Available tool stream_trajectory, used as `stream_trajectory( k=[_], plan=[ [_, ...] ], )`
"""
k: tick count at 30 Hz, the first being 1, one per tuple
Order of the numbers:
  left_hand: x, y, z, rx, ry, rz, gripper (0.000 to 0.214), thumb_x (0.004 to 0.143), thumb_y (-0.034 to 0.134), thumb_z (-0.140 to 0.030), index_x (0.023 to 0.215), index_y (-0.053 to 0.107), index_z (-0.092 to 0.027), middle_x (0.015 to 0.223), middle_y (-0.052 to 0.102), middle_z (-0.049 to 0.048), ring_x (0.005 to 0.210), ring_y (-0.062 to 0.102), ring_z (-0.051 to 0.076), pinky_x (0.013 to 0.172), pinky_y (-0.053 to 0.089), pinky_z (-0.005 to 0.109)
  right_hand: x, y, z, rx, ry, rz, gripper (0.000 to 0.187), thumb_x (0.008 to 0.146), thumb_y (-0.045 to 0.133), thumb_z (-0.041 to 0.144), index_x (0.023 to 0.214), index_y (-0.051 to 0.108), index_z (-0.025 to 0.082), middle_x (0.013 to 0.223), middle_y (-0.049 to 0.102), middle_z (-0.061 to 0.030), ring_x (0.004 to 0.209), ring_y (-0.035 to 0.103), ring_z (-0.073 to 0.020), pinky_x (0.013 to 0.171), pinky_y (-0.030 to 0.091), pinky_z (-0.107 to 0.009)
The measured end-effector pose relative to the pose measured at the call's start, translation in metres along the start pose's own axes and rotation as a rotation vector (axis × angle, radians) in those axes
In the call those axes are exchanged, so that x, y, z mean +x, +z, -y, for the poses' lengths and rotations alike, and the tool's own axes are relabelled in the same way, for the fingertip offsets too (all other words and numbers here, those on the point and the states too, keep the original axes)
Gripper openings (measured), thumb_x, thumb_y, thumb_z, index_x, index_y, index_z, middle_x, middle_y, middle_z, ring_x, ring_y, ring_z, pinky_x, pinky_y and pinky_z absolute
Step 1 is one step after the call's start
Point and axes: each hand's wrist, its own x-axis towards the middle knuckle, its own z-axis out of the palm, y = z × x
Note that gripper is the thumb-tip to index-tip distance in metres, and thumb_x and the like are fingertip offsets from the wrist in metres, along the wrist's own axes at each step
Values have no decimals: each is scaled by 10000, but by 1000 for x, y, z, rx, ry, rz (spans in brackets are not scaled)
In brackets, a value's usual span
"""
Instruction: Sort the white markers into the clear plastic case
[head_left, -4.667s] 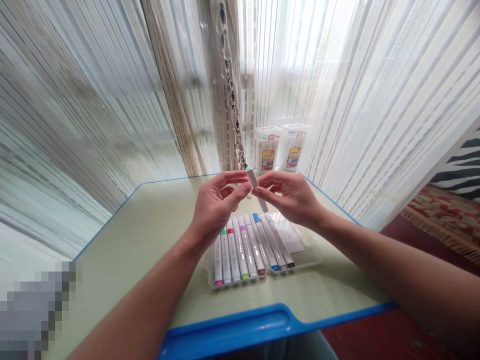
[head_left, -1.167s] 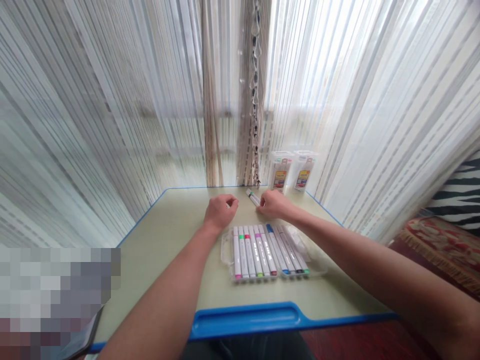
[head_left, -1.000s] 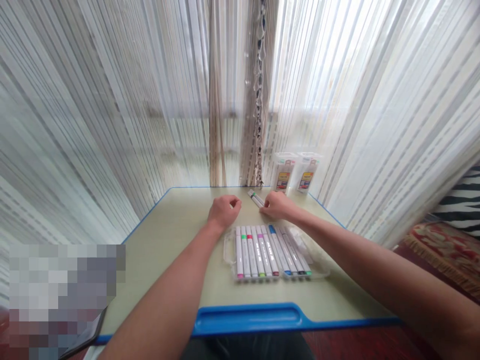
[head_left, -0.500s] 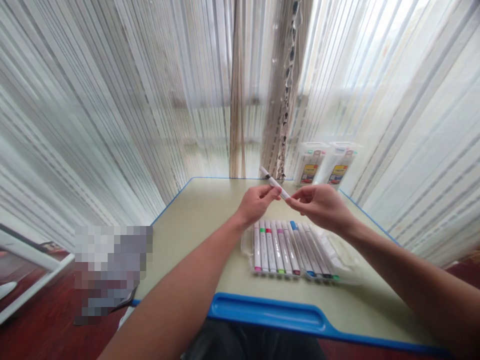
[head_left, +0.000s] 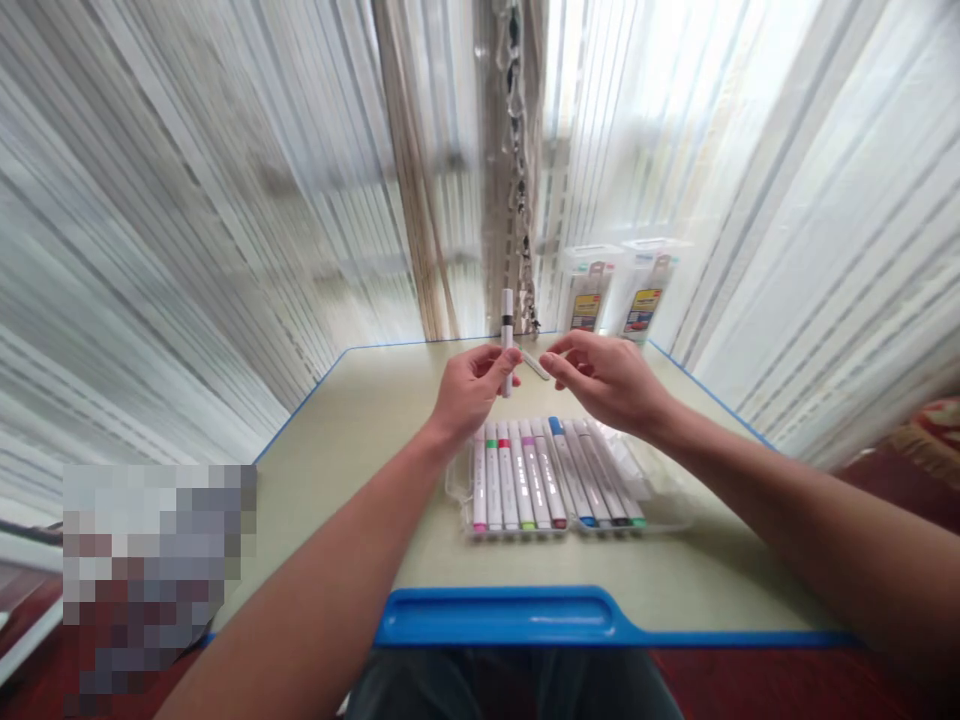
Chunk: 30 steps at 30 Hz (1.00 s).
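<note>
My left hand (head_left: 472,392) is closed around a white marker (head_left: 508,335) with a dark band, pinching its lower part between thumb and fingers. The marker stands nearly upright. Just to the right, my right hand (head_left: 604,380) hovers with loosely curled fingers apart, and nothing shows between them. A slim white piece (head_left: 534,365) lies slanted between the hands, close to the right fingertips; its kind is unclear. Nearer to me, a row of white markers (head_left: 521,485) with coloured bands and ends rests in an open clear plastic case (head_left: 664,515).
Two clear labelled cases (head_left: 641,300) stand at the back right of the pale tabletop (head_left: 337,480). A blue tray (head_left: 502,615) is set into its front edge. String curtains (head_left: 300,200) hang behind. A blurred patch (head_left: 157,560) covers something at the left.
The held marker has turned from slanted to nearly upright in my left hand. My right hand has let go of its lower end and moved apart. The view has shifted right.
</note>
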Motion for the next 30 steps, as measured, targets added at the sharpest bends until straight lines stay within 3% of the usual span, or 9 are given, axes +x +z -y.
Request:
stream_trajectory(
  k=[4,9,16,20,25,27,30],
  plan=[
    [-1,0,-2,19,-38,23,456,722,822,-568,799,731,-128,614,657,20,518,512,92,503,352,237,2,0,-4,35,-8,-31,314,990,541,415,985,697,143,759,723,-63,703,673,-185,666,471,-282],
    [-3,1,-6,33,-73,90,378,649,902,-462,751,753,-130,599,645,4,502,460,73,499,334,226,3,0,-5,173,37,-50,333,999,540,440,1053,669,138,762,719,-50,575,602,-128,553,435,-245],
    [-7,4,-9,71,-128,147,373,616,917,-442,769,772,-133,637,673,22,546,505,94,524,351,230,7,5,-8,587,34,-60,461,861,698,602,883,638,145,730,669,-22,418,488,-59,386,378,-215],
    [-8,7,-12,35,-137,217,389,720,839,-496,774,769,-117,650,672,41,533,469,84,510,348,232,7,5,-6,658,91,-67,456,826,736,581,843,650,134,717,660,-16,401,476,-51,359,352,-208],
    [-11,11,-15,-69,-161,280,318,771,811,-431,804,750,-121,684,658,28,502,398,58,469,286,222,4,8,-1,604,90,-57,302,850,724,432,853,702,131,752,696,-29,543,577,-92,486,469,-218],
    [-11,12,-15,-109,-177,284,304,784,800,-420,791,738,-122,713,668,33,502,427,59,470,316,222,0,11,3,598,61,-42,303,861,704,431,813,706,132,744,702,-36,618,626,-123,570,521,-247],
    [-11,13,-14,-170,-192,286,326,811,769,-441,763,725,-122,711,682,42,515,489,75,484,379,226,-4,14,8,605,55,-25,344,850,711,479,792,698,140,715,692,-37,623,642,-150,570,536,-273]
  ],
)
